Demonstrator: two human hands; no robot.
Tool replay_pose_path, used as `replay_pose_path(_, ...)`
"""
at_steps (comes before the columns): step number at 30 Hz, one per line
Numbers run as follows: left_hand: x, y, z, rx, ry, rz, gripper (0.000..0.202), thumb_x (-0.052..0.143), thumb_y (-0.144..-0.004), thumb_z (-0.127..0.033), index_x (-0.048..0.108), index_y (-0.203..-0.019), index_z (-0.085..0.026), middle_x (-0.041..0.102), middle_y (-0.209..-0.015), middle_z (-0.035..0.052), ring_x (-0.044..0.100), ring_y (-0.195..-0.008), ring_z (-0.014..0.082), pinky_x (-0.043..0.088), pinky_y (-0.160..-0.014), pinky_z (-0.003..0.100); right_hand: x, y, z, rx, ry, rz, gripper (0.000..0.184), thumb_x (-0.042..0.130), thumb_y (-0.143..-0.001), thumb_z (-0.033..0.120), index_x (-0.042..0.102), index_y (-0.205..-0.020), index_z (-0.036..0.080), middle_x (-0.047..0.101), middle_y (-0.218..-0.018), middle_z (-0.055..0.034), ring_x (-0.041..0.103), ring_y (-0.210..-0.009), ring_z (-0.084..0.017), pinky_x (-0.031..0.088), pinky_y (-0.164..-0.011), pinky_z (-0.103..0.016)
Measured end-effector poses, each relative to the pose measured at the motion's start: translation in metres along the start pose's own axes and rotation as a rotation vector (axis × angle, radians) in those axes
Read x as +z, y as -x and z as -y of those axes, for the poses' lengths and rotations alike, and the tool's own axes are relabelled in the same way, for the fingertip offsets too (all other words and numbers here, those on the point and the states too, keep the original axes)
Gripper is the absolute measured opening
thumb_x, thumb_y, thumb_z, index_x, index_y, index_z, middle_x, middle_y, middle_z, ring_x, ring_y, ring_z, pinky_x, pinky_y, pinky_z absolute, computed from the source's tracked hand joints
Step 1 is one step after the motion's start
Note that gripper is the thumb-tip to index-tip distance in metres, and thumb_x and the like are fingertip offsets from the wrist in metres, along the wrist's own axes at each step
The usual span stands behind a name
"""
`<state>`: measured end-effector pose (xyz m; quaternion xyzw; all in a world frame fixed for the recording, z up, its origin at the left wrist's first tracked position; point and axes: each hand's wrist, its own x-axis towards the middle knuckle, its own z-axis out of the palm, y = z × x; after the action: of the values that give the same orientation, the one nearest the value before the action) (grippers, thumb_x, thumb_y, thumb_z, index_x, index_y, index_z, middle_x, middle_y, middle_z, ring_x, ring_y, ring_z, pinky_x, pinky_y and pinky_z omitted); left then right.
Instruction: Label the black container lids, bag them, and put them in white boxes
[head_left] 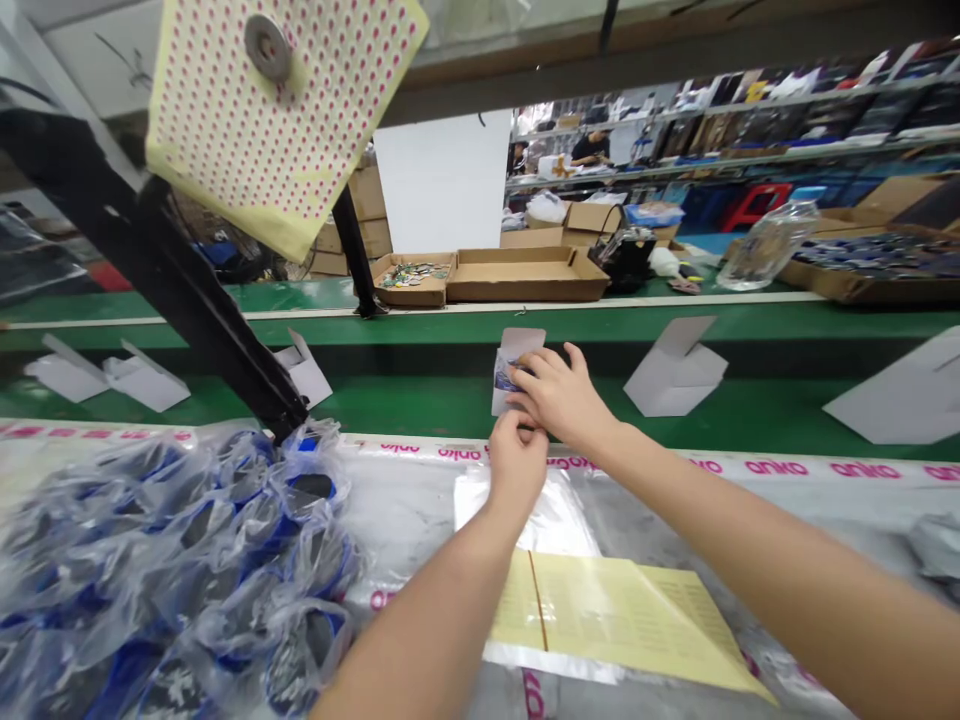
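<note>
A white open-topped box stands on the green conveyor in front of me. Inside its opening shows a small blue item in clear plastic, partly covered by fingers. My right hand reaches in from the right, its fingers bent onto this item and one finger lifted. Just below, my left hand is closed at the near side of the box, thumb and fingers together; what lies in its grip is hidden. Under my wrists lie silvery plastic bags and a yellow printed sheet with a brown band across it.
Many blue items in clear bags are heaped at the left. More white boxes stand along the green conveyor. A black post slants at left, near a hanging dotted sheet. Cardboard trays and a bottle stand behind.
</note>
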<state>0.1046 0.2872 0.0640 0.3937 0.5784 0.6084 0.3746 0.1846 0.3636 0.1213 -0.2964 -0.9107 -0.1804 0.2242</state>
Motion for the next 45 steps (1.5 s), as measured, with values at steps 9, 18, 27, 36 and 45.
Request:
replay_pose_path(9, -0.002, -0.002, 0.004, -0.021, 0.074, -0.025, 0.02, 0.06, -0.066, -0.003, 0.048, -0.065, -0.018, 0.052, -0.066, -0.0022, 0.053, -0.064, 0.0143, 0.043, -0.065, 0.024, 0.008, 0.009, 0.005, -0.069, -0.016, 0.024, 0.031, 0.045, -0.101, 0.017, 0.065, -0.124, 0.015, 0.066, -0.124, -0.0152, 0.054, -0.111, -0.03, 0.023, -0.109, -0.052)
replay_pose_path(18, -0.002, 0.002, -0.009, -0.043, 0.266, -0.074, 0.015, 0.056, -0.067, -0.005, 0.049, -0.068, -0.018, 0.052, -0.054, -0.0036, 0.047, -0.049, 0.0116, 0.034, -0.053, 0.022, -0.016, -0.021, 0.015, 0.015, -0.075, 0.328, 0.025, 0.05, -0.098, 0.022, 0.073, -0.098, 0.012, 0.07, -0.104, -0.0158, 0.059, -0.103, -0.031, 0.024, -0.105, -0.053)
replay_pose_path(27, -0.003, -0.003, -0.028, -0.13, 0.439, -0.155, 0.015, 0.061, -0.064, -0.009, 0.051, -0.073, -0.016, 0.057, -0.061, -0.0019, 0.058, -0.055, 0.0113, 0.044, -0.056, 0.021, -0.038, -0.025, 0.016, 0.121, -0.224, 0.328, 0.055, 0.061, -0.09, 0.025, 0.048, -0.142, 0.015, 0.06, -0.137, -0.0189, 0.053, -0.124, -0.035, 0.026, -0.108, -0.058)
replay_pose_path(36, -0.006, 0.003, -0.066, -0.117, 0.57, -0.121, 0.029, 0.071, -0.06, -0.013, 0.055, -0.084, -0.015, 0.06, -0.064, -0.0022, 0.057, -0.056, 0.01, 0.043, -0.054, 0.019, -0.085, 0.097, 0.015, 0.407, -0.879, 0.56, 0.025, 0.064, -0.089, 0.042, 0.068, -0.085, 0.018, 0.069, -0.085, -0.0055, 0.061, -0.08, -0.022, 0.045, -0.072, -0.032)
replay_pose_path(45, -0.006, 0.033, -0.096, 0.029, 0.038, 0.587, 0.025, 0.074, -0.081, -0.036, 0.063, -0.089, -0.015, 0.061, -0.058, -0.0003, 0.06, -0.06, 0.0138, 0.05, -0.065, 0.024, -0.123, 0.151, -0.003, 0.483, -0.89, 0.771, 0.065, 0.077, -0.074, 0.057, 0.057, -0.125, 0.021, 0.058, -0.129, -0.0104, 0.053, -0.118, -0.032, 0.047, -0.088, -0.036)
